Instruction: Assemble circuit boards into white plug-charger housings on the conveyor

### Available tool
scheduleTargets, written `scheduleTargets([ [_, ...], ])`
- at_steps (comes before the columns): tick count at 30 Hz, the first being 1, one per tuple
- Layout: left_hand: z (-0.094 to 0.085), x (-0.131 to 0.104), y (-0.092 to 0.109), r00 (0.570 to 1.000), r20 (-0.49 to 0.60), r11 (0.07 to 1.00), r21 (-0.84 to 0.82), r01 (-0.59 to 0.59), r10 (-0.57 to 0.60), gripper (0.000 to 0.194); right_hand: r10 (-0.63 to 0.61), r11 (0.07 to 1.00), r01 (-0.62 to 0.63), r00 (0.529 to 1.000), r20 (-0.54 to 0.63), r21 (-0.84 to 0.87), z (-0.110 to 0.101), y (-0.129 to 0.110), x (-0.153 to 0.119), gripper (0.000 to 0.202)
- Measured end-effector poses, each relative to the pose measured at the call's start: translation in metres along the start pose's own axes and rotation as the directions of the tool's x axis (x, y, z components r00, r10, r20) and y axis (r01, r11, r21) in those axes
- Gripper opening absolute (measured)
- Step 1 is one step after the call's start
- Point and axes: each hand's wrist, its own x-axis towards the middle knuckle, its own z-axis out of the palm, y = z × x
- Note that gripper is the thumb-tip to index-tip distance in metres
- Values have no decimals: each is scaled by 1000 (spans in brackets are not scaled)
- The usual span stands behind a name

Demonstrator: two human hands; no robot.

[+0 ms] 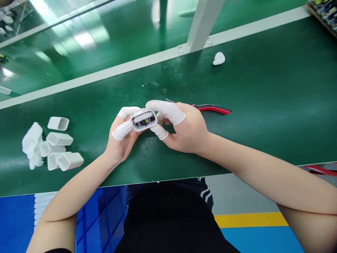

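Housing [144, 129], white and oval-mouthed, sits between both hands above the green worktop [263, 105], its open end turned toward the wearer. The left hand [119, 144] grips it narrowly at its left side, thumb and fingers pressed to the shell; the right hand [188, 128] pinches the opposite side, with one fingertip on the upper rim and another at the lower right. White finger cots [168, 110] cover several fingertips on both hands. Inside the mouth show dark parts [139, 124] and a small yellow piece [146, 121], though they look too small to name with certainty. Just beyond the right hand lies a tool [217, 109] with a red and black handle. Well apart on the left, five white sleeves [60, 140] lie in a loose cluster beside a crumpled white wad [33, 146]. A small white lump [219, 58] rests near the foot of a pale post [204, 24].
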Motion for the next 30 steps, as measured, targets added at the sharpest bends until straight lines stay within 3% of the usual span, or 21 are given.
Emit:
scheduleTargets([
  [24,-1,1,1,1000,5,1000,15,1,-1,34,19,999,-19,1000,13,-39,2,0,-1,32],
  [30,1,0,0,1000,6,999,-40,-7,8,29,-8,1000,7,1000,-29,-21,1,0,0,29],
])
